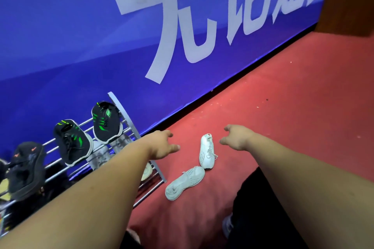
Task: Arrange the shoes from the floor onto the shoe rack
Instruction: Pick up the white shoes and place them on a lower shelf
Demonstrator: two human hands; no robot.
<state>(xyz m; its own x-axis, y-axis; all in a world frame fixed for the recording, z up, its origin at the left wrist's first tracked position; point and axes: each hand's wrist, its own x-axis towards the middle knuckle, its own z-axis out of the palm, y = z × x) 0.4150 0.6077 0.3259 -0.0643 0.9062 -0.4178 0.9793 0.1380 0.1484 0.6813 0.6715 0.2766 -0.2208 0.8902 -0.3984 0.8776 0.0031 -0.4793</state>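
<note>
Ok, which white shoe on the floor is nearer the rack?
The near white shoe, right beside the rack; the far white shoe lies farther out.

I have both arms out in front of me, bare and angled forward and down. My left forearm (91, 188) runs up from the lower left, and the left hand (162, 145) at its end is relaxed, with its fingers (175, 147) loosely spread and pointing right. My right forearm (303, 170) comes in from the lower right. The right hand (238, 137) droops at the wrist, its fingers slack and half curled (nothing in either palm). The two hands are near each other, not touching
</note>
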